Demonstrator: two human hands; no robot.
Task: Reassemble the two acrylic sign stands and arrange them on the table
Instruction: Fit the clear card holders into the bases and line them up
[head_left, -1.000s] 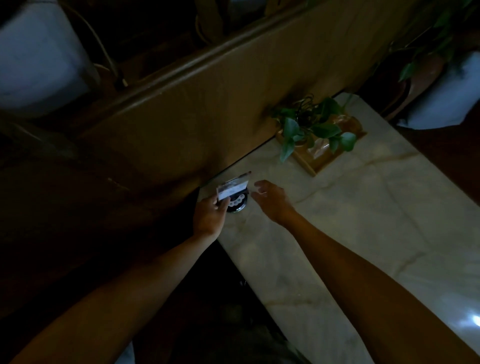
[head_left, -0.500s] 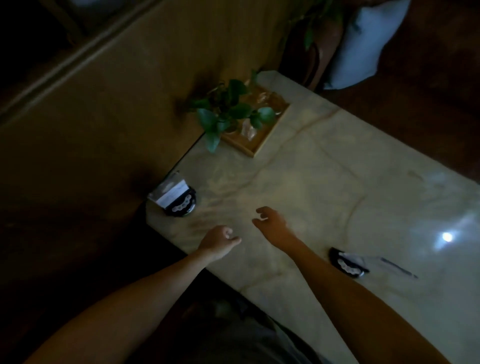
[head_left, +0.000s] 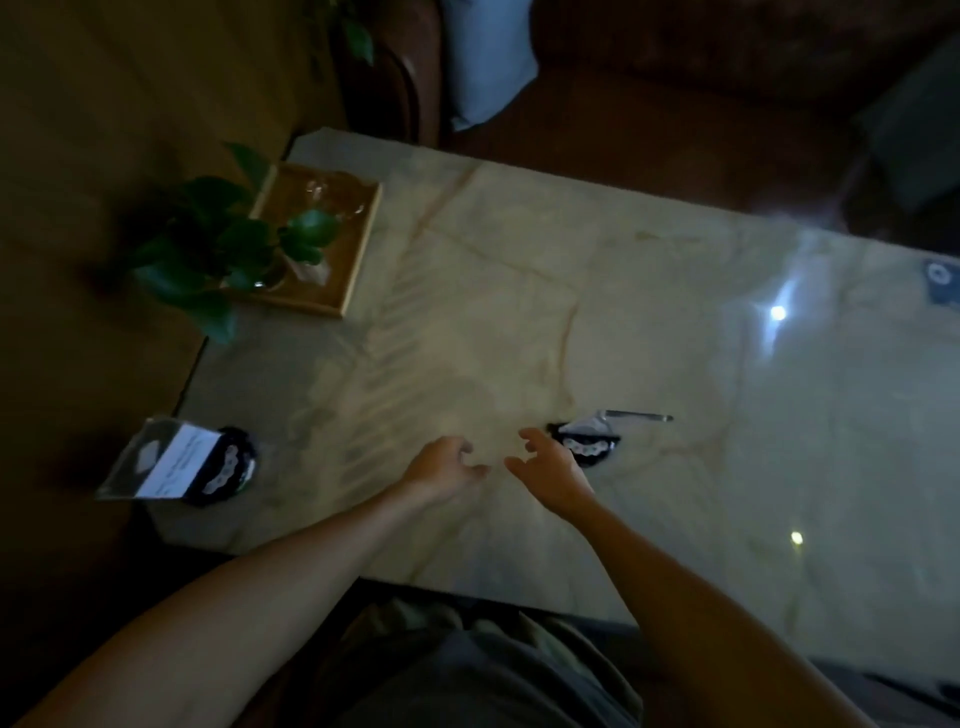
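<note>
Both hands are empty, fingers loosely curled apart. Right hand (head_left: 550, 470) is nearer the unassembled stand base (head_left: 589, 447), which lies just beside its fingertips at about 2 o'clock, long axis running 9 to 3. Left hand (head_left: 441, 470) hovers alongside. Assembled stand (head_left: 182, 462) sits at the table (head_left: 519, 312) corner, toward 9 o'clock.
</note>
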